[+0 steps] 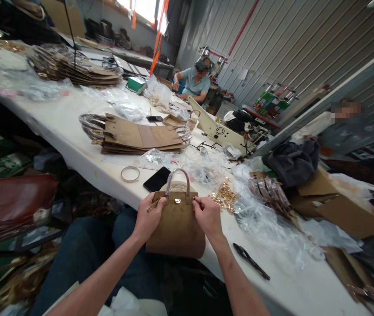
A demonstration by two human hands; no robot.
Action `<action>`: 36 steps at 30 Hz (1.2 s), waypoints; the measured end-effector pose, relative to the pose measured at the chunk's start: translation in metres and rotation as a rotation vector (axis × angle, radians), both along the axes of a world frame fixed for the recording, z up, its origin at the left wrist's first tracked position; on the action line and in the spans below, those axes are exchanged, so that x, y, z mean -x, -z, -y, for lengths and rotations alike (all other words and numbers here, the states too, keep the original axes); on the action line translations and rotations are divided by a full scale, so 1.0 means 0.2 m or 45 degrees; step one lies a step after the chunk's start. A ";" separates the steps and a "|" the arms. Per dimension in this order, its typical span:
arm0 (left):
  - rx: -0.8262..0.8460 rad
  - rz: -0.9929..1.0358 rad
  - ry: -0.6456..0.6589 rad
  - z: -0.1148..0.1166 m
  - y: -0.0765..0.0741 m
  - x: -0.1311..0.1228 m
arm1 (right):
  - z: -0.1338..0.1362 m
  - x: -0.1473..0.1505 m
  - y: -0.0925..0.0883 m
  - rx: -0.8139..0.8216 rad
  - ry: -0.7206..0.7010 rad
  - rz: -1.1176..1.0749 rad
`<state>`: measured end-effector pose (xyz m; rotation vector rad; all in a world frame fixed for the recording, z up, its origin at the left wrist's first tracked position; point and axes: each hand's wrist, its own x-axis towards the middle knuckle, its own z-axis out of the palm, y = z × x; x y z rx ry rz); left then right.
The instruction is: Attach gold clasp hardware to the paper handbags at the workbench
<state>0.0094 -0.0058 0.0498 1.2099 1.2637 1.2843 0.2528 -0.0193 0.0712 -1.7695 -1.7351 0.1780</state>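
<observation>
A small tan handbag with a looped handle and a gold clasp hangs over the front edge of the white table. My left hand is closed on the bag's upper left corner, pinching a small gold metal part. My right hand is closed on the upper right corner, fingers pinched at the top edge near the clasp. A black phone lies just behind the bag, and a pile of gold metal fittings lies to the right.
Black pliers lie right of my forearm. A ring, stacked flat tan bag pieces, clear plastic bags and cardboard boxes crowd the table. A person sits at the far end; another sits at right.
</observation>
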 end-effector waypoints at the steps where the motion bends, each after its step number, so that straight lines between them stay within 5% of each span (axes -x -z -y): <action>1: -0.019 -0.010 -0.007 0.01 0.00 0.00 | 0.00 0.00 0.00 0.008 0.001 0.020; 23: -0.137 0.020 -0.035 0.09 -0.04 -0.05 | -0.07 -0.01 -0.01 0.251 -0.011 0.202; 27: -0.092 0.029 -0.049 0.06 -0.04 -0.03 | 0.03 -0.05 0.03 0.183 -0.011 -0.087; 33: 0.091 0.176 0.060 0.02 0.01 0.00 | 0.18 -0.10 0.13 -0.029 0.600 -0.446; 36: 0.215 0.304 0.080 0.03 0.02 0.00 | 0.17 -0.07 0.11 0.077 0.535 -0.772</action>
